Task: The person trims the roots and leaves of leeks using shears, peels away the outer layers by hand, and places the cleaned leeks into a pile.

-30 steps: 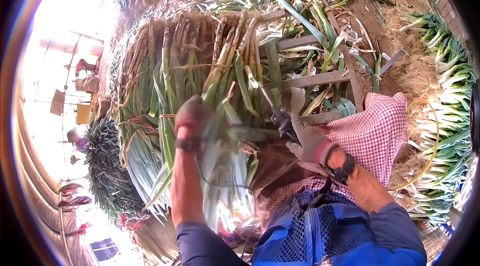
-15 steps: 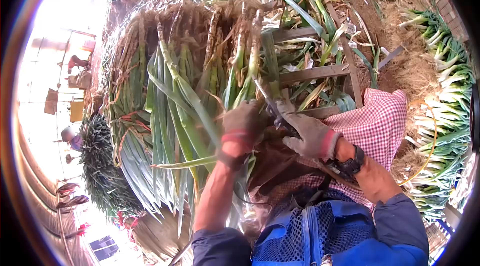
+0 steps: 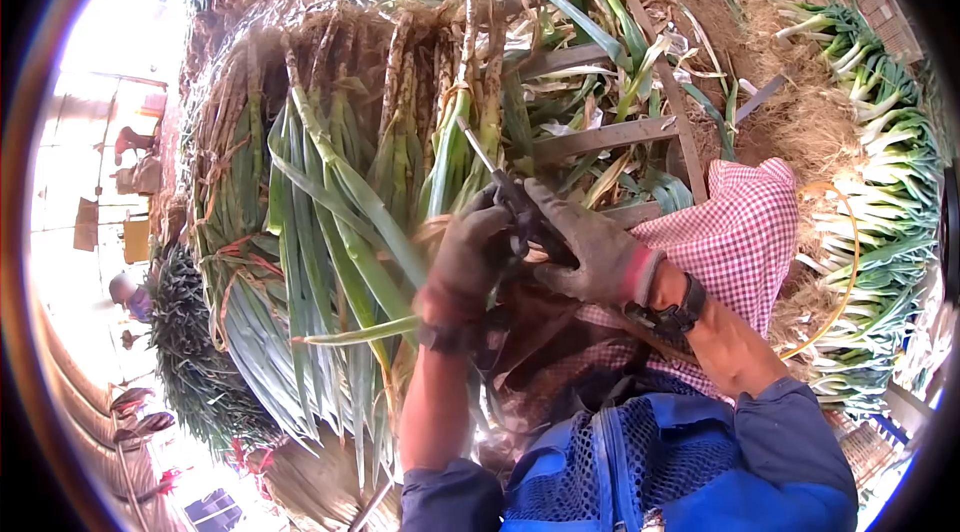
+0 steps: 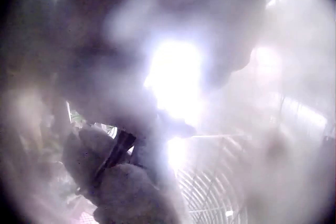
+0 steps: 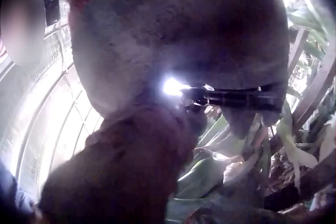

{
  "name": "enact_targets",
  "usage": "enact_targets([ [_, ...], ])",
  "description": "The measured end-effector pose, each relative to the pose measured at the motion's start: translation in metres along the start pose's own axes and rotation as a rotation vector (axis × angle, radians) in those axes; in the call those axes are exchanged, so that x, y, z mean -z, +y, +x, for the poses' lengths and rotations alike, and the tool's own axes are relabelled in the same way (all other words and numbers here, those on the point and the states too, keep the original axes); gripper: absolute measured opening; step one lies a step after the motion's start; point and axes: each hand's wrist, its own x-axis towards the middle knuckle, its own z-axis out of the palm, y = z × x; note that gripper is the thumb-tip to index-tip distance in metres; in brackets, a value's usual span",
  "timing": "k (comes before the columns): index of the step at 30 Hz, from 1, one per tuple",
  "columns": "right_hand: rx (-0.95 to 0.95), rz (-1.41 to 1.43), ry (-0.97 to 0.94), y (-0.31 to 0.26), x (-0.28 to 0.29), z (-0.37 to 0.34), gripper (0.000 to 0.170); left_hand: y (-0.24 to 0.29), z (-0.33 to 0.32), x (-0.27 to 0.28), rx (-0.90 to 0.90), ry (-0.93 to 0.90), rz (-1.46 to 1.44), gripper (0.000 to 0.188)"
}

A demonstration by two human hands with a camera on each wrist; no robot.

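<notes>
My gloved right hand (image 3: 590, 242) grips a black air blow gun (image 3: 525, 207) with a thin metal nozzle (image 3: 474, 144) that points up and to the left. My gloved left hand (image 3: 475, 242) is right beside the gun, fingers bent in at its front end; I cannot tell what they hold. Just beyond the hands lie green onions (image 3: 450, 147), roots at the far side and green leaves towards me. The right wrist view shows part of the gun (image 5: 236, 98) under my right hand. Glare blurs most of the left wrist view.
A metal frame (image 3: 610, 139) with crossbars stands over loose leaves to the right. Past a checked cloth (image 3: 735, 217) lies a long row of cleaned green onions (image 3: 885, 222), with a yellow hose (image 3: 850, 277) beside it. More leafy bundles (image 3: 200, 352) are piled at the left.
My left hand came from the leaves at the left to the air gun, and a few green onions now lie slanted there. The right hand keeps the gun; the view shifted slightly right.
</notes>
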Motion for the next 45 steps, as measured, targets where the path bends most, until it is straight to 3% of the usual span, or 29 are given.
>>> enact_targets([
  [2,-0.052,-0.069,-0.087,0.007,-0.001,-0.007,0.106,-0.005,0.005,0.013,0.03,0.075,0.326,0.039],
  [5,0.016,-0.022,0.021,0.023,-0.012,-0.026,0.109,-0.015,0.008,0.009,0.05,0.01,0.295,0.036],
  [8,-0.043,-0.085,-0.031,0.034,-0.012,-0.045,0.11,-0.02,0.011,0.006,0.086,-0.042,0.385,0.035],
  [10,-0.08,-0.1,-0.02,0.04,-0.014,-0.045,0.11,-0.032,0.019,0.006,0.057,0.002,0.434,0.033],
  [12,-0.113,0.053,-0.02,0.031,-0.007,-0.042,0.11,-0.041,0.024,0.004,0.09,0.079,0.431,0.015],
  [14,-0.158,-0.045,-0.025,0.028,-0.005,-0.045,0.11,-0.038,0.027,0.002,0.075,0.138,0.45,0.01],
  [16,-0.146,-0.166,-0.051,0.028,-0.003,-0.052,0.109,-0.046,0.038,0.017,-0.044,0.085,0.32,0.007],
  [18,-0.232,-0.139,-0.118,0.025,0.005,-0.057,0.109,-0.04,0.033,0.001,0.004,0.25,0.328,0.005],
  [24,-0.219,-0.22,-0.053,0.04,-0.01,-0.063,0.105,-0.046,0.034,0.001,-0.021,0.3,0.492,0.009],
  [27,-0.136,-0.082,0.04,0.045,-0.003,-0.055,0.095,-0.046,0.03,-0.011,-0.042,0.263,0.457,0.017],
  [29,-0.263,0.441,0.063,0.04,0.014,-0.049,0.095,-0.045,0.016,-0.031,-0.182,0.237,0.366,0.026],
  [30,-0.27,0.436,0.063,0.037,0.023,-0.044,0.095,-0.048,0.013,-0.028,-0.178,0.234,0.361,0.026],
  [32,-0.148,0.444,0.243,0.034,0.04,-0.029,0.087,-0.052,0.009,-0.022,-0.134,0.158,0.515,0.027],
  [33,-0.191,0.502,0.273,0.034,0.045,-0.024,0.083,-0.059,0.004,-0.025,-0.077,0.153,0.492,0.024],
  [34,-0.176,0.412,0.354,0.03,0.052,-0.02,0.085,-0.058,-0.011,-0.042,-0.022,0.131,0.57,0.025],
  [36,-0.112,0.302,0.5,0.049,0.049,-0.008,0.085,-0.078,-0.022,-0.05,0.135,-0.013,0.454,0.03],
  [38,-0.14,0.321,0.483,0.042,0.057,-0.007,0.085,-0.09,-0.032,-0.062,0.178,-0.086,0.564,0.036],
  [39,-0.171,0.345,0.465,0.038,0.059,-0.006,0.084,-0.099,-0.035,-0.068,0.23,-0.141,0.44,0.042],
  [42,-0.182,0.418,0.503,0.046,0.051,-0.003,0.083,-0.128,-0.029,-0.056,0.299,-0.278,0.242,0.032],
  [45,-0.148,0.433,0.528,0.049,0.048,-0.002,0.082,-0.148,-0.024,-0.049,0.277,-0.266,0.085,0.027],
])
